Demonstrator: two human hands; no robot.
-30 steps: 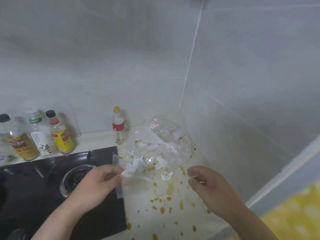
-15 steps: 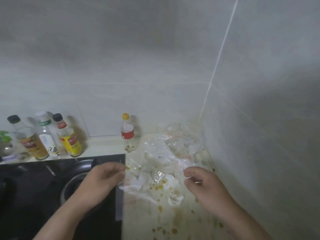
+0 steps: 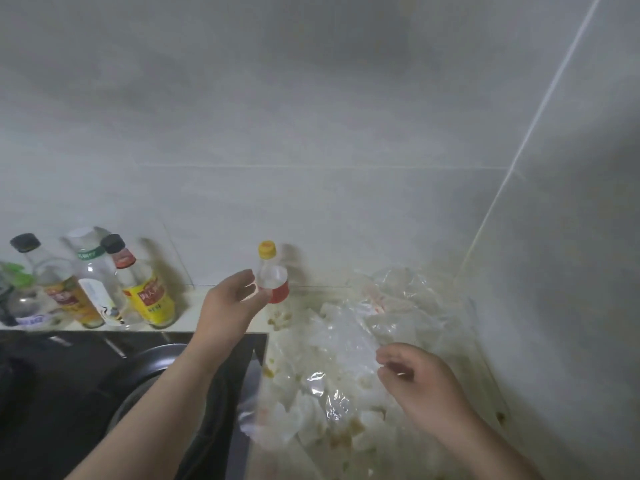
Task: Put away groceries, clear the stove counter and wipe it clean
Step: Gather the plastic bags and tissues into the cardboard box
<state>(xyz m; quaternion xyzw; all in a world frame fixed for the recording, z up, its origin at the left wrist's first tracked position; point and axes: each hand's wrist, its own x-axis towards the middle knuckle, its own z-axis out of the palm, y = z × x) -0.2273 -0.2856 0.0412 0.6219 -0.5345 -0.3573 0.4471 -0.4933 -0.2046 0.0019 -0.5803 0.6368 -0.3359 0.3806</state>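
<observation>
Grey tiled walls (image 3: 311, 133) are meeting in a corner above a pale counter (image 3: 188, 311) that is showing brown spatter, with a black stove (image 3: 69, 393) lying to the left. Half a second ago the left hand (image 3: 232, 306) was pinching the left edge of the plastic bag (image 3: 349, 341) beside the stove. Now it is no longer touching the bag and is reaching up to the small bottle (image 3: 273, 282) at the back wall. Its fingers and thumb are curving in a C against the bottle's left side and touching it. Whether they are already closing in a real grip, I cannot tell.

The right hand (image 3: 426, 386) is hovering where it was, fingers curled and pinching a fold of the clear plastic. With one side released, the bag is slumping onto the counter in the corner, crumpled white tissues (image 3: 298, 417) and brown bits showing through it.

That small bottle is standing on the counter against the back wall, between three sauce bottles (image 3: 93, 289) on the left and the bag on the right. It is standing upright with its long axis close to vertical. Its yellow cap is pointing up and its red label is facing the camera. It is occupying the same place as before.
</observation>
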